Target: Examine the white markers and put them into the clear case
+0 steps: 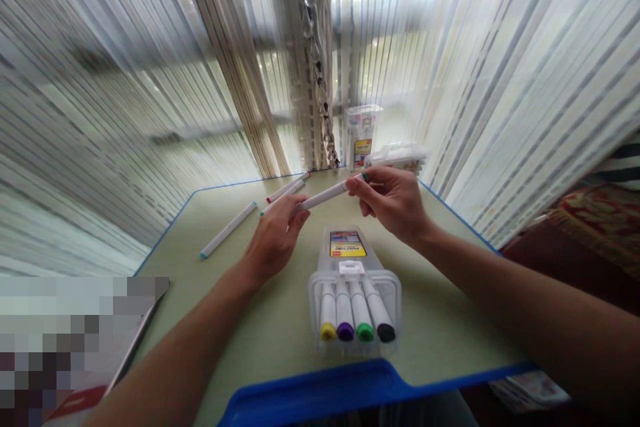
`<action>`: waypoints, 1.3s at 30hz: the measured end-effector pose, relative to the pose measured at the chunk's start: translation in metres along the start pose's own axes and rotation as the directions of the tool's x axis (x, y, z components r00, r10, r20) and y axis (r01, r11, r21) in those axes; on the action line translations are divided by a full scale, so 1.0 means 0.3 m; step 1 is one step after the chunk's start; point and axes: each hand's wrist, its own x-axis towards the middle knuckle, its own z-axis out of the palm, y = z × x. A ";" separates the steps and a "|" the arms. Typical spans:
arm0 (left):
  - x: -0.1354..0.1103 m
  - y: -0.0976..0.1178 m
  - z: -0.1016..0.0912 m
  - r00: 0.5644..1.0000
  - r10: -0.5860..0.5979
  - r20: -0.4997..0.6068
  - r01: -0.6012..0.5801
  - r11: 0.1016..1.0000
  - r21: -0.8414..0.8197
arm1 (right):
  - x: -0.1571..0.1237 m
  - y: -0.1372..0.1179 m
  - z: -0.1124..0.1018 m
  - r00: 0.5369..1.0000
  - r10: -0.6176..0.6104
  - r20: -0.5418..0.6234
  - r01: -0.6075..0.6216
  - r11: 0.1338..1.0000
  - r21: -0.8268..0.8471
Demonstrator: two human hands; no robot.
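Observation:
A white marker pen (325, 196) with a teal end is held slantwise above the table between both hands. My left hand (276, 233) grips its lower end. My right hand (395, 203) pinches the upper, teal end with thumb and fingers. Below them lies a clear plastic marker case (353, 273) with a yellow label; its near end shows markers with yellow, purple, green and black ends. To the left, a white marker with teal ends (229, 230) rests on the table. Behind my left hand lie a red-ended marker (289, 187) and a green-ended marker (283, 196), partly hidden.
The pale green table (280, 333) has a blue rim (320, 397). At the back stand an upright clear case (363, 137) and another case lying flat (397, 155). String curtains (220, 67) and a beaded strand (317, 60) hang behind. A pixelated area covers something at the lower left.

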 end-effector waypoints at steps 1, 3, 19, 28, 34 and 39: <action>0.000 -0.004 0.002 1.000 0.012 -0.006 -0.012 1.000 -0.002 | -0.004 -0.002 0.002 1.000 -0.015 0.002 0.015 1.000 -0.018; 0.001 -0.013 0.006 0.999 0.037 -0.012 -0.037 0.999 -0.003 | -0.015 -0.011 0.008 0.998 -0.059 0.014 0.059 0.994 -0.086; -0.003 -0.037 0.019 0.997 0.072 -0.028 -0.073 0.997 -0.007 | -0.051 -0.037 0.015 0.979 -0.160 0.129 0.191 0.940 -0.283; -0.002 -0.022 0.023 0.984 0.139 -0.113 -0.141 0.990 -0.010 | -0.058 -0.056 0.020 0.976 -0.180 0.123 0.210 0.928 -0.307; -0.009 -0.011 0.017 0.979 0.154 -0.136 -0.159 0.987 -0.026 | -0.061 -0.060 0.027 0.967 -0.218 0.131 0.248 0.920 -0.305; -0.011 -0.012 0.003 0.980 0.144 -0.134 -0.149 0.988 -0.028 | -0.057 -0.049 0.034 0.976 -0.187 0.111 0.210 0.945 -0.249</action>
